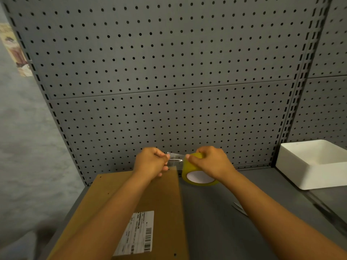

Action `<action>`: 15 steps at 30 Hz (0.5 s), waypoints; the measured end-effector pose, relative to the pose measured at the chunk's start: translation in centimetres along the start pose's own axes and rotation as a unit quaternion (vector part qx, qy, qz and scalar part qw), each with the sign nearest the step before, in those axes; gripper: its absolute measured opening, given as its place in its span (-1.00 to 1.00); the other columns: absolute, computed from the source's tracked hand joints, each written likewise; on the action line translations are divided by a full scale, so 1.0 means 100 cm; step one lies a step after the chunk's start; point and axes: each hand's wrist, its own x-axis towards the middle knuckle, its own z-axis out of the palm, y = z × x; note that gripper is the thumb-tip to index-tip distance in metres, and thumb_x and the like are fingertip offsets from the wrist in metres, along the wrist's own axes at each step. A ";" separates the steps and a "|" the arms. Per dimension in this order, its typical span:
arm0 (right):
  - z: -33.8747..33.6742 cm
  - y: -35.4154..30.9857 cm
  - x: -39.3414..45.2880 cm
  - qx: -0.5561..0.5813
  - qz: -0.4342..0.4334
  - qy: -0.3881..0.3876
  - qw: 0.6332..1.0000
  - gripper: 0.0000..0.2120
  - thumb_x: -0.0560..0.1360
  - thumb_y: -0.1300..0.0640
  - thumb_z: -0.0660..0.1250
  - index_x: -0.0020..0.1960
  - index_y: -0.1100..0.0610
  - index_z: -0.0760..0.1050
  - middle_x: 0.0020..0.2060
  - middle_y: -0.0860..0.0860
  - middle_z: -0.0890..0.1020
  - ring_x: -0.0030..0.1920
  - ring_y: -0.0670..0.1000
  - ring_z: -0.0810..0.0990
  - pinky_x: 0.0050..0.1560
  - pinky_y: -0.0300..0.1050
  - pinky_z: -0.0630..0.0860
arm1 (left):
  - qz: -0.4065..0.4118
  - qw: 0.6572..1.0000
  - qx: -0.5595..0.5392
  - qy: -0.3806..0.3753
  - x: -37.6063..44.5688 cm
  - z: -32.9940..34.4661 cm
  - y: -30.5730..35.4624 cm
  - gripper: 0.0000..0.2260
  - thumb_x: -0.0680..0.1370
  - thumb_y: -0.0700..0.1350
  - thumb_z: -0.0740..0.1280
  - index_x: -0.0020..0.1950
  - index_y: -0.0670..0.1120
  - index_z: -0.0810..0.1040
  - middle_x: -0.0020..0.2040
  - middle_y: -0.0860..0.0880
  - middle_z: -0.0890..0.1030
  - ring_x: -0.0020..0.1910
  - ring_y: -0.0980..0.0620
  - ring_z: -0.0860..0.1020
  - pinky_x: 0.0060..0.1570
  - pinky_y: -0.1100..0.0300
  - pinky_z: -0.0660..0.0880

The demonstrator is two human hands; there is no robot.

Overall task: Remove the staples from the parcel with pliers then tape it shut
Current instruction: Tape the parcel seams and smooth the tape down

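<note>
A flat brown cardboard parcel with a white shipping label lies on the grey bench, under my left forearm. My right hand grips a yellowish roll of clear tape held just above the bench, right of the parcel's far corner. My left hand pinches the free end of the tape strip, which stretches a short way between the two hands above the parcel's far edge. A pair of metal pliers or scissors lies on the bench, partly hidden by my right forearm.
A white open box stands at the right on the bench. A grey pegboard wall rises directly behind the bench. The bench's left edge runs beside the parcel, with floor beyond it.
</note>
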 end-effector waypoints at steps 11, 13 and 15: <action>0.006 0.005 0.012 0.013 0.025 -0.061 0.998 -0.70 0.42 -0.16 0.39 -0.23 0.04 0.41 -0.36 -0.01 0.54 -0.25 0.03 0.56 -0.17 0.01 0.53 | 0.022 0.994 0.097 -0.034 0.010 0.002 -0.025 -0.86 0.54 0.00 0.34 -0.10 -0.05 0.58 -0.16 0.10 0.54 -0.15 0.18 0.47 -0.16 0.21 0.35; 0.009 0.007 0.013 0.011 0.030 -0.071 0.997 -0.71 0.42 -0.16 0.39 -0.25 0.02 0.40 -0.36 -0.01 0.54 -0.24 0.03 0.55 -0.17 0.01 0.53 | 0.020 0.995 0.086 -0.039 0.010 0.003 -0.030 -0.87 0.54 -0.01 0.35 -0.10 -0.05 0.59 -0.16 0.11 0.53 -0.15 0.21 0.45 -0.17 0.23 0.34; 0.012 0.008 0.015 0.009 0.033 -0.079 0.996 -0.71 0.42 -0.15 0.40 -0.25 0.02 0.40 -0.36 -0.02 0.55 -0.27 0.02 0.54 -0.17 0.01 0.53 | 0.020 0.995 0.086 -0.038 0.011 0.003 -0.033 -0.88 0.54 -0.01 0.35 -0.11 -0.04 0.59 -0.16 0.11 0.53 -0.16 0.21 0.45 -0.19 0.25 0.34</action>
